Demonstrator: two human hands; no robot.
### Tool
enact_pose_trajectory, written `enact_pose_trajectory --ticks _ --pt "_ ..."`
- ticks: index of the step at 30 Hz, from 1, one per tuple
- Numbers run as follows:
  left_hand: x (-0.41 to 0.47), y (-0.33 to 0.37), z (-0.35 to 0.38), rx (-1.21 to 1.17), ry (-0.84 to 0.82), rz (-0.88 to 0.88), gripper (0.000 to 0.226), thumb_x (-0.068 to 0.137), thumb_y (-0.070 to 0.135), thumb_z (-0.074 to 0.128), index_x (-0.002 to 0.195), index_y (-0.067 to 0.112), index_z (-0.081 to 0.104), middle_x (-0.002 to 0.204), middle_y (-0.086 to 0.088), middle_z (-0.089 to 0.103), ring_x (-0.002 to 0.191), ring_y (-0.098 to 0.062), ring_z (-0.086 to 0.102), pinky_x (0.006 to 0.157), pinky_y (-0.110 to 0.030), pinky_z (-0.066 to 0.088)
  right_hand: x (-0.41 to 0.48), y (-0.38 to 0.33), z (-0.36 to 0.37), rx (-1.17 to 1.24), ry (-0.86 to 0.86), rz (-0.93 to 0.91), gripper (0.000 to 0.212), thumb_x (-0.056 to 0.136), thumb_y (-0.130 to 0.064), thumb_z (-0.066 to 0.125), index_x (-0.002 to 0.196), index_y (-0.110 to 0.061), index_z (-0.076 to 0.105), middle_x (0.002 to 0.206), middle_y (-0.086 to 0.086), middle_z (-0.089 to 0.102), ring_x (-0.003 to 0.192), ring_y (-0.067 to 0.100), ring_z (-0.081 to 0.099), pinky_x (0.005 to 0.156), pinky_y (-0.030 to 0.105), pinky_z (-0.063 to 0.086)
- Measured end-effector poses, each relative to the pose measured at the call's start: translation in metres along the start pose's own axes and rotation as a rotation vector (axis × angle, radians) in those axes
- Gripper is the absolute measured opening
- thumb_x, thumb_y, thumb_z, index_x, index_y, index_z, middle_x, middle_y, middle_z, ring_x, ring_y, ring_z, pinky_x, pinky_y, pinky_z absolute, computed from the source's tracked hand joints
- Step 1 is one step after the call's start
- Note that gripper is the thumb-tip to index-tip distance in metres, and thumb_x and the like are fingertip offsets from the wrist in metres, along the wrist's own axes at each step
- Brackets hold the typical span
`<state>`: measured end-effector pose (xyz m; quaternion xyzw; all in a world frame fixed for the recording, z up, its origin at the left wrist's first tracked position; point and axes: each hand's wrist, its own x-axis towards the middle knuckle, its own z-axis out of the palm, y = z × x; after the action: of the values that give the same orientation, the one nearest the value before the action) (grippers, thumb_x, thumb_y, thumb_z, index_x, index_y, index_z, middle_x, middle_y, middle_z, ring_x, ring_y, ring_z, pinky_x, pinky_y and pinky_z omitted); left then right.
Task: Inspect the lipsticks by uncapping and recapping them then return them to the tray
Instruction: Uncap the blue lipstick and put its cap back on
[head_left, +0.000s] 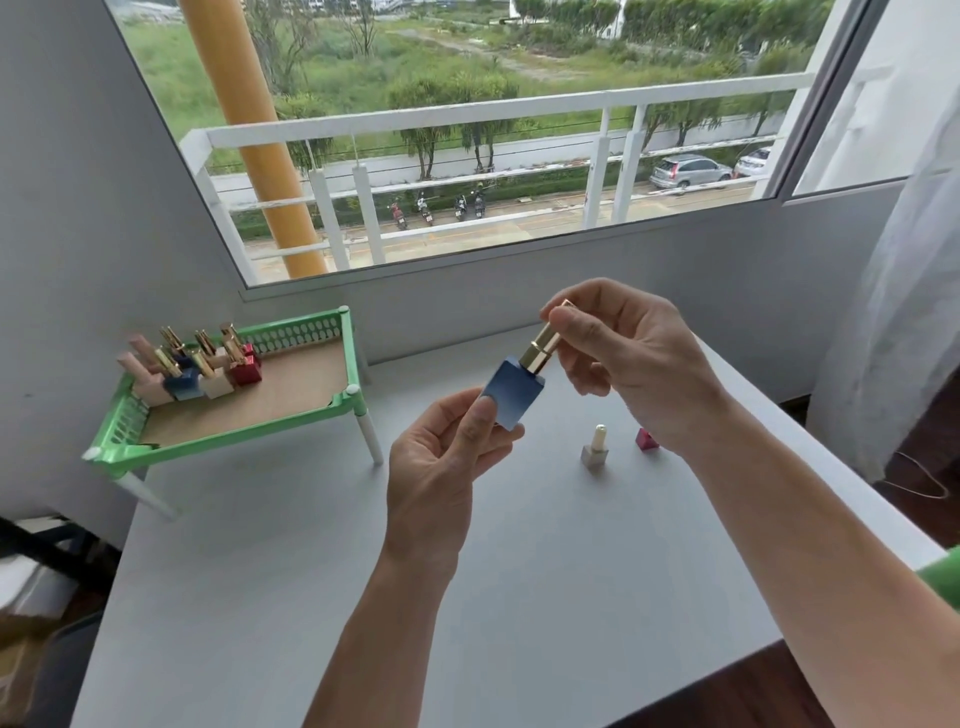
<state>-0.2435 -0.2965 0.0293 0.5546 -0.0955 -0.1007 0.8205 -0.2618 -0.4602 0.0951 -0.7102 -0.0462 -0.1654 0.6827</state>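
Over the pale grey bench, left hand pinches the square blue base of a blue-and-gold lipstick; right hand grips its gold tube end. Long axis tilts up and right, base low-left, btwn both hands. The green plastic footed tray, w/ other lipsticks upright at its far-left end, sits well left; left hand is nearer, open bench btwn. A white-and-gold lipstick and a small red block stand under the right forearm.

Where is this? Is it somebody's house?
Probably a room in a flat or house, upstairs. A white table stands under a big window that looks down on a balcony railing, a street and parked cars. A sheer curtain hangs at the right.
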Motion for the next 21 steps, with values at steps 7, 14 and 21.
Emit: enact_pose_trajectory --ticks 7,14,21 --pt "0.003 -0.002 0.001 0.014 0.011 0.025 0.015 0.072 0.036 0.069 0.082 0.026 0.075 0.076 -0.002 0.075 0.074 -0.016 0.072 0.065 -0.019 0.054 0.004 0.006 0.000 0.040 0.057 0.030 0.011 0.088 -0.014 0.061 0.082 -0.005 0.061 0.051 -0.001 0.055 0.041 0.013 0.044 0.040 0.021 0.034" --pt "0.008 -0.008 0.002 -0.007 0.015 0.035 0.018 0.073 0.032 0.066 0.087 0.022 0.072 0.078 -0.002 0.075 0.076 -0.017 0.072 0.067 -0.020 0.054 -0.001 0.015 0.001 0.040 0.002 0.090 0.033 0.072 -0.036 0.067 0.092 -0.009 0.065 0.058 -0.003 0.056 0.043 0.013 0.043 0.042 0.020 0.032" --pt "0.014 -0.020 0.001 -0.021 0.026 0.039 0.028 0.074 0.032 0.066 0.098 0.017 0.068 0.082 -0.002 0.074 0.080 -0.016 0.071 0.069 -0.020 0.054 -0.006 0.038 0.001 -0.052 -0.042 0.127 0.009 0.075 -0.028 0.073 0.081 -0.022 0.070 0.060 -0.007 0.060 0.044 0.010 0.045 0.045 0.016 0.038"
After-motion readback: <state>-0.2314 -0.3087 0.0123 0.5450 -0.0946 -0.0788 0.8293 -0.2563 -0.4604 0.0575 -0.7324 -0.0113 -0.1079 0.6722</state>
